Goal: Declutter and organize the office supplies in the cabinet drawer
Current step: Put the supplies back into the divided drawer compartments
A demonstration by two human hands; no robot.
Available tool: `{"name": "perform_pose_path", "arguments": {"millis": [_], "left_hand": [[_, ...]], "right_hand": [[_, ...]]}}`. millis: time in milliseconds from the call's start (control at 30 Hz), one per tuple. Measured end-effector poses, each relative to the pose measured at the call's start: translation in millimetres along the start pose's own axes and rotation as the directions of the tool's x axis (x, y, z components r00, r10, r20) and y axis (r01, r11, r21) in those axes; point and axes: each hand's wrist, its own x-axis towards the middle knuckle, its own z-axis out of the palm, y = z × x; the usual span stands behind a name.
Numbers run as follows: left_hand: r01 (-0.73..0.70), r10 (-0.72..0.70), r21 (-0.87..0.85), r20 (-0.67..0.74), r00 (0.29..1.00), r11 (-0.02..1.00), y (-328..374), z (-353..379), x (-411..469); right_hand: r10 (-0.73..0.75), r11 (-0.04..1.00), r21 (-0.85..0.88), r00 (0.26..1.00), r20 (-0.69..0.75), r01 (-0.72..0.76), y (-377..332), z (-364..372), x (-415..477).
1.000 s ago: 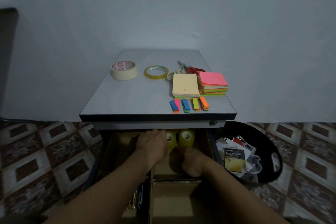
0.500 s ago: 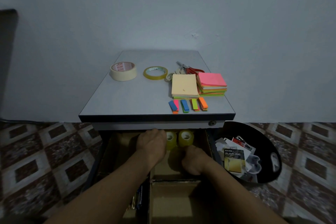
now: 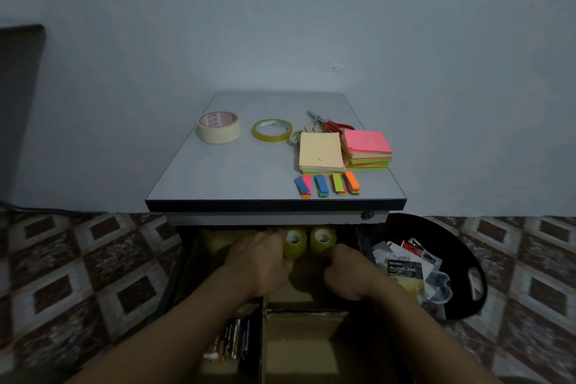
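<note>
Drawer (image 3: 199, 262) stands pulled out beneath the cabinet worktop (image 3: 243, 171), lined with cardboard compartments (image 3: 299, 349). Two yellow tape rolls (image 3: 322, 238) stand on edge, side by side, at the 12 o'clock end of the drawer, just under the worktop's front edge.

Left hand (image 3: 258, 259) lies back-up inside the drawer, touching the left roll from its 9 o'clock side. Its fingers point toward the back and are hidden, so whether they are apart or clamped cannot be told. Right hand (image 3: 349, 274) sits at 5 o'clock of the right roll with its fingers curled under. What they enclose, if anything, is hidden.

On the worktop:
- Masking tape roll (image 3: 218, 127) at 10 o'clock.
- Clear tape ring (image 3: 271, 130) just beside it, at 12 o'clock.
- Red-handled scissors (image 3: 333, 125) at 1 o'clock.
- Pale yellow pad (image 3: 321, 151) touching a pink-topped stack (image 3: 367, 146) at 3 o'clock.
- Coloured index flags (image 3: 327, 184) in a row at 4 o'clock.

Black bin (image 3: 461, 259) stands on the tiled floor at 3 o'clock of the drawer and holds a battery pack (image 3: 405, 271) among loose packaging.
</note>
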Motion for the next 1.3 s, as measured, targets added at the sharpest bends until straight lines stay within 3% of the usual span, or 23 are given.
{"name": "perform_pose_path", "arguments": {"millis": [533,700,833,1000,1133,1300], "left_hand": [[0.029,-0.036,-0.099,-0.067,0.997,0.995,-16,-81,-81],[-0.019,-0.021,-0.186,-0.211,0.977,0.982,-30,-115,-74],[0.026,-0.124,-0.266,-0.358,0.925,0.964,-38,-146,-50],[0.04,-0.149,-0.241,-0.455,0.878,0.97,-52,-170,-6],[0.124,-0.182,-0.154,-0.462,0.868,0.98,-70,-173,37],[0.195,-0.207,-0.073,-0.416,0.886,0.978,-99,-168,78]], "right_hand": [[-0.162,0.984,-0.071,0.987,0.006,0.162,-31,-24,-50],[-0.268,0.96,-0.079,0.964,0.004,0.267,-70,-57,-60],[-0.378,0.924,-0.102,0.917,-0.123,0.368,-109,-92,-56],[-0.412,0.911,-0.086,0.866,-0.283,0.404,-142,-119,-18],[-0.407,0.91,-0.258,0.826,-0.39,0.326,-154,-126,37],[-0.437,0.822,-0.534,0.823,-0.364,0.2,-160,-121,86]]}}
